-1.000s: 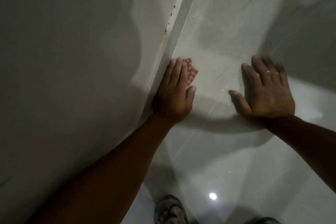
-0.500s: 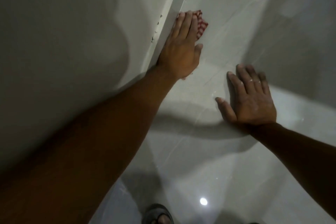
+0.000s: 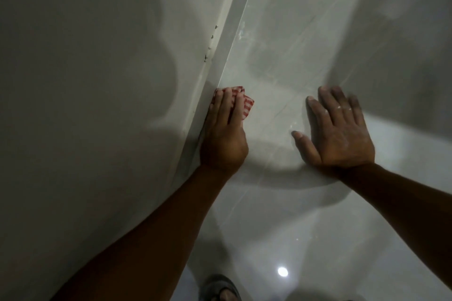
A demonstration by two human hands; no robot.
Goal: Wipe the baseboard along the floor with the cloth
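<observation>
A pale baseboard (image 3: 226, 34) runs diagonally from the top centre down toward the lower left, where the wall meets the glossy floor. My left hand (image 3: 223, 134) presses a red-and-white checked cloth (image 3: 245, 105) flat against the baseboard, fingers extended over it; only the cloth's upper right part shows past my fingers. My right hand (image 3: 338, 134) lies flat on the floor tile to the right, fingers spread, holding nothing.
The grey wall (image 3: 97, 80) fills the left half. Small dark marks (image 3: 210, 44) dot the wall just above the baseboard, ahead of the cloth. A sandalled foot (image 3: 220, 288) shows at the bottom edge. A light's reflection (image 3: 282, 271) glints on the floor (image 3: 293, 32).
My left hand slid the cloth forward along the baseboard, then drew it back toward me. My right hand stayed planted on the floor.
</observation>
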